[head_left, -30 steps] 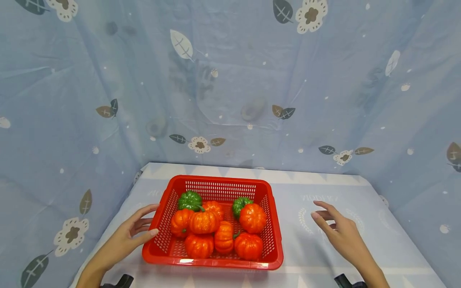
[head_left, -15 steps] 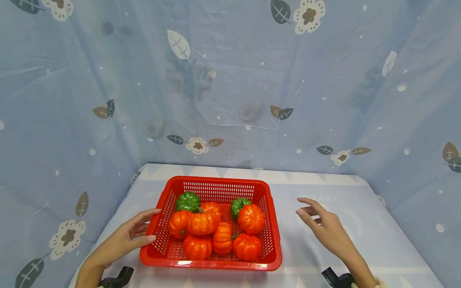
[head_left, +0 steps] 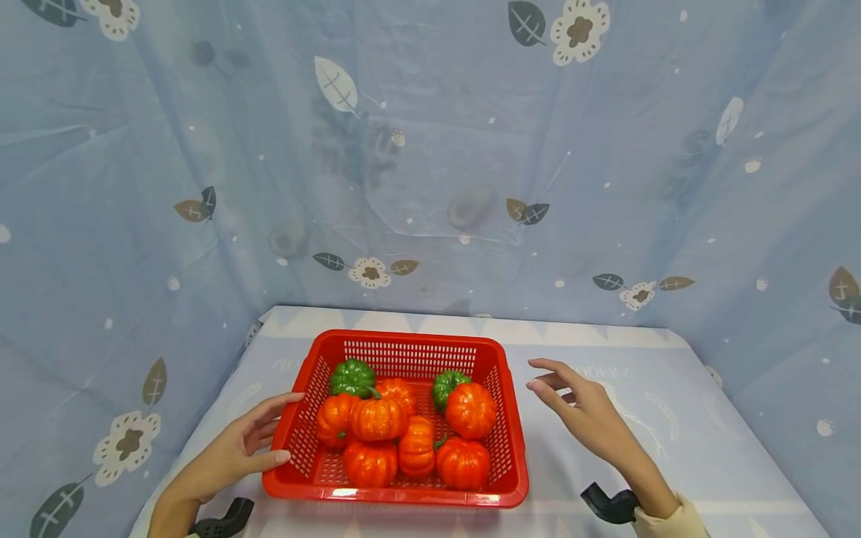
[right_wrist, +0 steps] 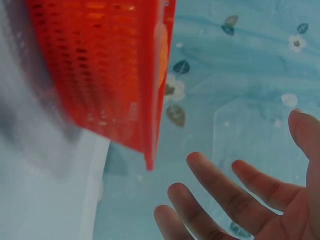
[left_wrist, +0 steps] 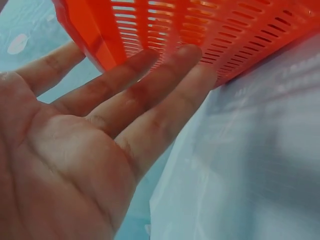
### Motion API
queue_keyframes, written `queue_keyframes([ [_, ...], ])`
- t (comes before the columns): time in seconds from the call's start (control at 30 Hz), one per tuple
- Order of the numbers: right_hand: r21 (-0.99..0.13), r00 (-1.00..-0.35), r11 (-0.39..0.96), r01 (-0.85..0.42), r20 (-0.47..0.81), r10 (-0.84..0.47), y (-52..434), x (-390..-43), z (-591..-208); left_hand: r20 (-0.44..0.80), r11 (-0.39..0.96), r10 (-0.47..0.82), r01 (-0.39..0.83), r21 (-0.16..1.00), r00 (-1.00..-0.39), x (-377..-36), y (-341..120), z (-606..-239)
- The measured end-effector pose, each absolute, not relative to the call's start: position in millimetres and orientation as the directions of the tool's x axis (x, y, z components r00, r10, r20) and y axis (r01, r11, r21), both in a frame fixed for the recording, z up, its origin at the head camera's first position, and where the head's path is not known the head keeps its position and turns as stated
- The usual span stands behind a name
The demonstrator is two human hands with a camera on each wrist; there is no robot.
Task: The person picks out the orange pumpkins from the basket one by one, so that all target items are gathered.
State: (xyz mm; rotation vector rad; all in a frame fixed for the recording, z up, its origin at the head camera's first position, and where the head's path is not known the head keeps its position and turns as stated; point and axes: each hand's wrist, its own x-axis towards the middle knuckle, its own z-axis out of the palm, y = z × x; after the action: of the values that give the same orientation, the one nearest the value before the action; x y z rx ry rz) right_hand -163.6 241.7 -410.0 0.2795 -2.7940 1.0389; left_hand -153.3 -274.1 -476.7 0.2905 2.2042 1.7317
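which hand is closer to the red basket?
Left. The left hand is at the basket's left wall, fingers right against the slats. The right hand hovers open beside its right rim, a clear gap between.

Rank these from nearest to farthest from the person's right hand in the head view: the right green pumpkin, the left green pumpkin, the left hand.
From the right hand:
1. Right green pumpkin, in the basket's far right part, nearest.
2. Left green pumpkin, in the far left corner.
3. Left hand, beyond the basket's left wall, farthest.
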Motion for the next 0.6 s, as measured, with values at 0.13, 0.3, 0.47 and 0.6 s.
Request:
queue_keyframes([
  [0.13, -0.664, -0.965, 0.700, -0.262, 0.196, -0.175, 230, -170, -404, -0.131, 0.244, 0.337, -0.048, 0.969, -0.932, -152, -273, -480],
  [0.3, -0.695, -0.952, 0.653, -0.300, 0.179, -0.248, 211, -179, -398, -0.130, 0.227, 0.331, -0.055, 0.972, -0.935, -151, -272, -484],
  [0.47, -0.712, -0.918, 0.596, -0.372, 0.185, -0.351, 189, -186, -393, -0.094, 0.194, 0.361, -0.024, 0.981, -0.928, -151, -273, -488],
  [0.6, -0.730, -0.892, 0.556, -0.398, 0.166, -0.421, 170, -192, -390, -0.076, 0.203, 0.371, 0.001, 0.979, -0.926, -151, -274, -490],
])
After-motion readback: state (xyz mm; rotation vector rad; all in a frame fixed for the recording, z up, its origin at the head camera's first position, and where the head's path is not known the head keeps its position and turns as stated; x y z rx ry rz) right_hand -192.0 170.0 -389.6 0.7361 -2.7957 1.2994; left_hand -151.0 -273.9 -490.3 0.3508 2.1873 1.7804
